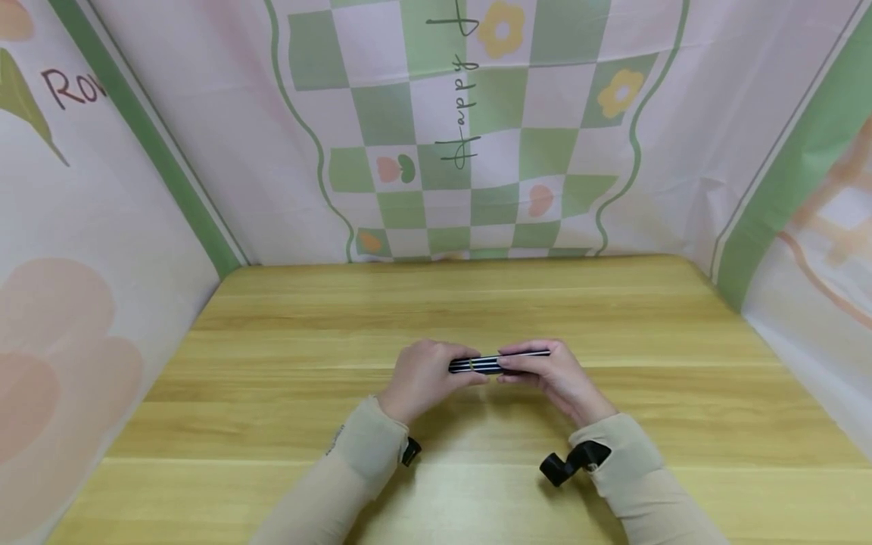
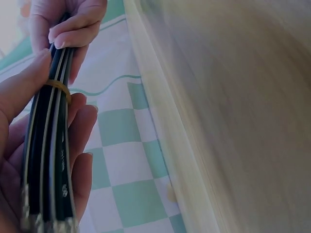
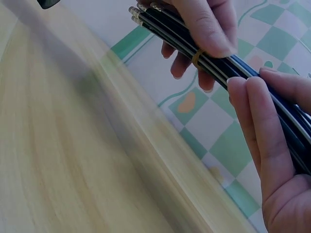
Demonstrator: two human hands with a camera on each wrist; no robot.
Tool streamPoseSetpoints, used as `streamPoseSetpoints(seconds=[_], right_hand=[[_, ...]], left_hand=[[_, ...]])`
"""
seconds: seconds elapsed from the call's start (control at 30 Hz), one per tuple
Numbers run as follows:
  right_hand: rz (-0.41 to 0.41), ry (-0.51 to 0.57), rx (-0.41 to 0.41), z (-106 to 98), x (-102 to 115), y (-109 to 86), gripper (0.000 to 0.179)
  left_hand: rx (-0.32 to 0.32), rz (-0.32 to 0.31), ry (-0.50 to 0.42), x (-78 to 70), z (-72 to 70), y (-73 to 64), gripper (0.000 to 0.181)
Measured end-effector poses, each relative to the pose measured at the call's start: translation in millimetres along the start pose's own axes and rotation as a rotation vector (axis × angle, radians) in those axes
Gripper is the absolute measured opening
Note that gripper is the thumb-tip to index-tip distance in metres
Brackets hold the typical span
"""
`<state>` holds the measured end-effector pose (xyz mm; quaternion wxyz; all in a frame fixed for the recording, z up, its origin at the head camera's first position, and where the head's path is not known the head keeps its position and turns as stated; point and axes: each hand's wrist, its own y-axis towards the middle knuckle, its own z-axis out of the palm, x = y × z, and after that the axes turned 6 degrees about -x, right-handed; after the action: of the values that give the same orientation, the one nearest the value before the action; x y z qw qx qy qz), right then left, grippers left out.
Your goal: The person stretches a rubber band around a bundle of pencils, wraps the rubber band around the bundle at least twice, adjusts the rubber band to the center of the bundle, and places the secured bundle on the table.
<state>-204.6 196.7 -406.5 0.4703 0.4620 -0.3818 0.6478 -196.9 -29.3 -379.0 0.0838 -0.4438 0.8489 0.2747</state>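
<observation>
A bundle of dark pencils with pale stripes [image 1: 485, 365] is held level above the table by both hands. A tan rubber band [image 3: 197, 58] circles the bundle near its middle. My left hand [image 1: 425, 375] grips the part with the metal-ringed eraser ends [image 3: 137, 15], its thumb on one side and fingers on the other. On the opposite part, my right hand [image 1: 555, 378] pinches the pencils between thumb and fingers. In the left wrist view the right hand [image 2: 73, 24] appears beyond the band. The pencils' far tips are hidden by the right hand.
A wood-grain table [image 1: 306, 325] lies beneath the hands. Behind it hangs a printed cloth [image 1: 446, 113] with green checks and flowers, and more printed cloth [image 1: 102, 227] stands at the sides. A black wrist mount [image 1: 562, 468] sticks out from the right sleeve.
</observation>
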Motion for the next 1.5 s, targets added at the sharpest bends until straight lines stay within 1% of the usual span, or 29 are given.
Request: streamPoseSetpoints(seconds=[0.2,0.27,0.43,0.53,0.63,0.73,0.93,1.2,1.33,1.5], right_hand=[[0.010,-0.005,-0.010,2,-2,0.1,0.022],[0.016,-0.009,-0.011,2,-2,0.3,0.022],[0.025,-0.011,-0.008,1,-4,1.2,0.019],[0.025,-0.006,-0.008,1,-5,1.8,0.019],[0.023,-0.003,-0.010,1,-7,2.0,0.020],[0.024,0.000,-0.015,1,-8,2.0,0.021],[0.027,-0.002,-0.030,3,-9,2.7,0.026],[0.028,-0.016,-0.053,5,-10,3.4,0.027],[0.022,-0.014,-0.048,5,-10,3.7,0.027],[0.024,-0.020,-0.041,3,-10,3.9,0.027]], left_hand=[[-0.006,0.021,-0.002,-1.3,2.3,-0.7,0.034],[0.002,0.014,-0.010,-0.2,2.9,-1.4,0.036],[0.038,-0.034,-0.036,2.4,1.3,-3.5,0.043],[0.052,-0.046,-0.035,2.4,0.0,-3.5,0.040],[0.054,-0.033,-0.008,1.8,0.5,-2.2,0.035],[0.046,-0.015,0.014,0.9,2.0,-0.4,0.033],[0.029,0.011,0.013,0.8,6.3,2.0,0.031],[0.004,0.023,0.035,-0.7,10.2,1.8,0.031],[-0.011,0.020,0.056,-1.5,13.6,2.0,0.034],[-0.032,0.022,0.053,-2.4,17.9,2.7,0.041]])
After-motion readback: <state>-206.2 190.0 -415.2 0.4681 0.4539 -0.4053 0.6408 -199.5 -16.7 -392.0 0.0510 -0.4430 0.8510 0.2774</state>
